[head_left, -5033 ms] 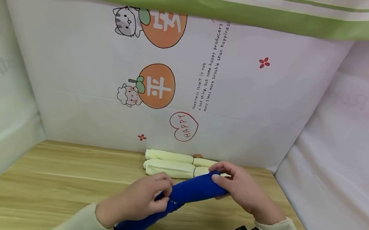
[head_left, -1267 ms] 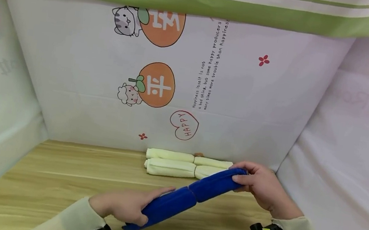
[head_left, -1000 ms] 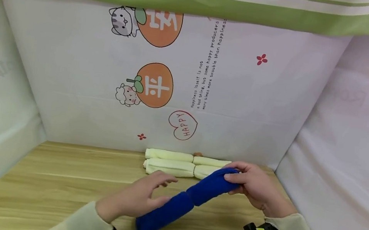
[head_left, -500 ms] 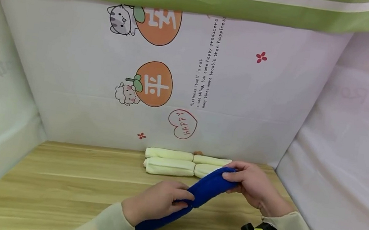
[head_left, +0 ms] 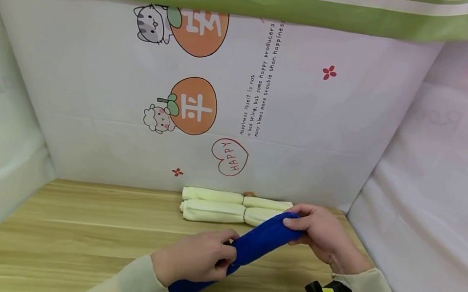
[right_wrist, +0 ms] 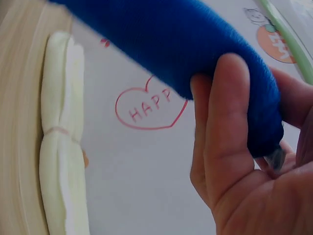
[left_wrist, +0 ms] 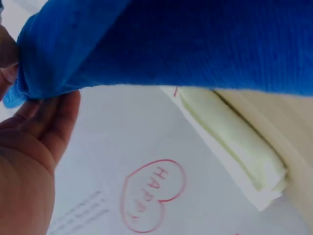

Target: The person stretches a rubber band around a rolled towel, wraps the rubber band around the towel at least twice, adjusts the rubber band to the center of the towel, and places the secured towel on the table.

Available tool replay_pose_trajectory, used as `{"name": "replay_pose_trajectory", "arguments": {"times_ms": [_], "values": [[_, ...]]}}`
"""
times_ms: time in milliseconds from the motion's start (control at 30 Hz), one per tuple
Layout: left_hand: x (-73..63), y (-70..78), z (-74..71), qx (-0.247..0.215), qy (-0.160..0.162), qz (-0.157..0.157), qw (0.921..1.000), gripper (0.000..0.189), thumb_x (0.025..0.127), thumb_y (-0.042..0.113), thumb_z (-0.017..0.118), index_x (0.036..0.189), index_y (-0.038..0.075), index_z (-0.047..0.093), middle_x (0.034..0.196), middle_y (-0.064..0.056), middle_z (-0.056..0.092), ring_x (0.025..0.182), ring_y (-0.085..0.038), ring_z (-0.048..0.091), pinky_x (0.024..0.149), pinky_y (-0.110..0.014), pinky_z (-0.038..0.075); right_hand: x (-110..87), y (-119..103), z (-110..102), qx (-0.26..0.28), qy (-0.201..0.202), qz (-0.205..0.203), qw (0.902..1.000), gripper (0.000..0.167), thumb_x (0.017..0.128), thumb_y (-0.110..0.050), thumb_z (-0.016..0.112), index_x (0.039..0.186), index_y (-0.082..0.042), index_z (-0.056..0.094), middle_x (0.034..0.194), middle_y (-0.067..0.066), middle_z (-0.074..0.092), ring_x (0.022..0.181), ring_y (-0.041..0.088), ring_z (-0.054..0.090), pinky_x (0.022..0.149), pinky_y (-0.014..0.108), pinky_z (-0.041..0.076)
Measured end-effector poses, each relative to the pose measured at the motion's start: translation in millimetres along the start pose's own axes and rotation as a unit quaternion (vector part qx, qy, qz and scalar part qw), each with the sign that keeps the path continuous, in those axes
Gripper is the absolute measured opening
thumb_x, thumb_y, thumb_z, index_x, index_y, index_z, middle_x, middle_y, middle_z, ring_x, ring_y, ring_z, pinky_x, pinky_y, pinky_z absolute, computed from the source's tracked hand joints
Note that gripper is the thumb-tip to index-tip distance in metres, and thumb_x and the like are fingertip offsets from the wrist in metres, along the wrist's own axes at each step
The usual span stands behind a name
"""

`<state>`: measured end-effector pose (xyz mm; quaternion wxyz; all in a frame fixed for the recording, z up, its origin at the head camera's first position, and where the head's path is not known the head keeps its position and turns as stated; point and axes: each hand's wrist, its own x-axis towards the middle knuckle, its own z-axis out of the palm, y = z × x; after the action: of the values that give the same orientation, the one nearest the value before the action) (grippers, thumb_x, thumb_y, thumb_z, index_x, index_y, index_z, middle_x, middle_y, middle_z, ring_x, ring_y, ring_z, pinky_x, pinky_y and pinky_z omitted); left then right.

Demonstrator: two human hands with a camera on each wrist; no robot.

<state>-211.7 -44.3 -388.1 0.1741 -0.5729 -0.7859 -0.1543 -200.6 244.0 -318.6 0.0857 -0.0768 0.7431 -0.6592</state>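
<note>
A blue towel [head_left: 263, 241], rolled into a long bundle, slants above the table from lower left to upper right. My right hand [head_left: 320, 234] grips its upper end, thumb on the near side and fingers on the far side; the right wrist view shows the fingers wrapped round that end [right_wrist: 264, 112]. At the middle, where a tie pinches the roll, the left hand [head_left: 197, 257] holds it with curled fingers, covering most of the tie. The lower half is partly behind the left hand and sleeve. A small greyish bit [right_wrist: 277, 159] sticks out at the right-hand end.
Two pale yellow rolled towels [head_left: 213, 212], each tied round the middle, lie side by side along the back of the wooden table [head_left: 71, 233]. A small brown thing [head_left: 250, 194] shows behind them. White printed cloth walls [head_left: 305, 140] enclose the back and sides.
The left hand has let go of the blue towel's lower end and moved up to its tied middle, where its fingers have shifted slightly. The right hand keeps its hold on the upper end.
</note>
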Motion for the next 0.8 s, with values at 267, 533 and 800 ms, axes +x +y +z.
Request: {"name": "replay_pose_trajectory", "arguments": {"times_ms": [267, 533, 800], "values": [[-7.6, 1.9, 6.6, 0.004, -0.041, -0.142, 0.9891, 0.041, 0.09, 0.039, 0.075, 0.116, 0.016, 0.054, 0.108, 0.002, 0.059, 0.085, -0.008, 0.059, 0.075, -0.027, 0.052, 2.9, 3.9, 1.8, -0.007, -0.018, 0.035, 0.9992, 0.03, 0.098, -0.02, 0.066, 0.104, 0.006, 0.054, 0.101, 0.022, 0.054, 0.066, 0.025, 0.066, 0.059, 0.031, 0.057], [-24.4, -14.4, 3.0, -0.148, -0.133, -0.278, 0.9398, 0.067, 0.087, 0.029, 0.077, 0.141, 0.023, 0.037, 0.122, -0.002, 0.061, 0.099, -0.012, 0.061, 0.083, -0.039, 0.052, 1.8, 6.4, -15.5, -0.034, 0.002, 0.038, 0.9987, 0.024, 0.097, -0.015, 0.066, 0.109, 0.004, 0.058, 0.113, 0.024, 0.051, 0.076, 0.031, 0.065, 0.061, 0.035, 0.057], [-50.7, -42.2, -29.9, -0.273, -0.199, -0.308, 0.8896, 0.061, 0.086, 0.037, 0.076, 0.138, 0.03, 0.046, 0.111, 0.002, 0.06, 0.092, -0.013, 0.061, 0.077, -0.038, 0.052, -1.1, 36.0, -34.6, 0.037, -0.046, 0.052, 0.9969, 0.02, 0.097, -0.009, 0.065, 0.115, -0.001, 0.062, 0.122, 0.022, 0.048, 0.097, 0.03, 0.063, 0.079, 0.04, 0.056]]}}
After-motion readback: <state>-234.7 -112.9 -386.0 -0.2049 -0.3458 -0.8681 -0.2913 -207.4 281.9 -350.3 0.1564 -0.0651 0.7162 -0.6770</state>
